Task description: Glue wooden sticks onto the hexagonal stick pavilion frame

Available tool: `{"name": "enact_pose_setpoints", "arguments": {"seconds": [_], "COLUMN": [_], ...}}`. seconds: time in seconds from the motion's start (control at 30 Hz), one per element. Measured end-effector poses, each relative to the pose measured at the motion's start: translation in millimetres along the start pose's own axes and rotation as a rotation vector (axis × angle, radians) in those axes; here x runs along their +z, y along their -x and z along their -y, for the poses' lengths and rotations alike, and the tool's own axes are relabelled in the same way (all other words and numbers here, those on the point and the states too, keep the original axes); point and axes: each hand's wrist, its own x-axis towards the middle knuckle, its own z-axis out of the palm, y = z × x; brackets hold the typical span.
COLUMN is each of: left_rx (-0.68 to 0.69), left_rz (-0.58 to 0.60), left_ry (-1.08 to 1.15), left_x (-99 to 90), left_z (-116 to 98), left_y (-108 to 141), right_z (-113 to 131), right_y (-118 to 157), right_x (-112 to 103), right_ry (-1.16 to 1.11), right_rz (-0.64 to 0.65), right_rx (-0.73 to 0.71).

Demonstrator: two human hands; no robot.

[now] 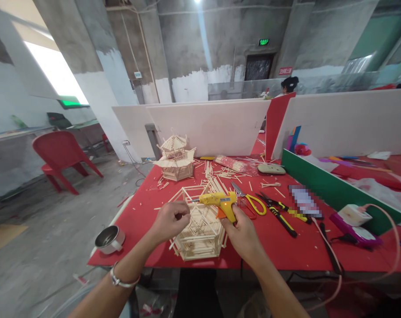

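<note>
My right hand (242, 234) grips a yellow hot glue gun (220, 201) by its handle, the nozzle pointing left. Below the gun stands a six-sided frame of thin wooden sticks (200, 249), close to the table's front edge. My left hand (172, 221) is curled at the left side of the frame, near the nozzle. Its fingertips are bent together, and whatever they may pinch is too small to make out. Behind the frame rises a tiered stick pavilion (175, 161). Loose wooden sticks (213, 176) lie between the two models.
On the red table (144, 238) are scissors (253, 201), pliers (280, 216), a bundle of sticks (232, 163) and a beige case (271, 169). A metal mug (110, 239) sits at the left edge. A green board (339, 190) and a white charger with cable (354, 215) are at right.
</note>
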Motion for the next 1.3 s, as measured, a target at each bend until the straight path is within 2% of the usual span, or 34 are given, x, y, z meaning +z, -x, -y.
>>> {"name": "enact_pose_setpoints", "arguments": {"seconds": [1.3], "left_rx": [0.011], "left_rz": [0.001], "left_ry": [-0.010], "left_x": [-0.6], "left_z": [-0.1], "left_y": [-0.9], "right_z": [-1.1], "right_y": [1.1], "right_x": [-0.3], "right_ry": [-0.022], "right_rz": [0.015], "right_rx": [-0.003]}}
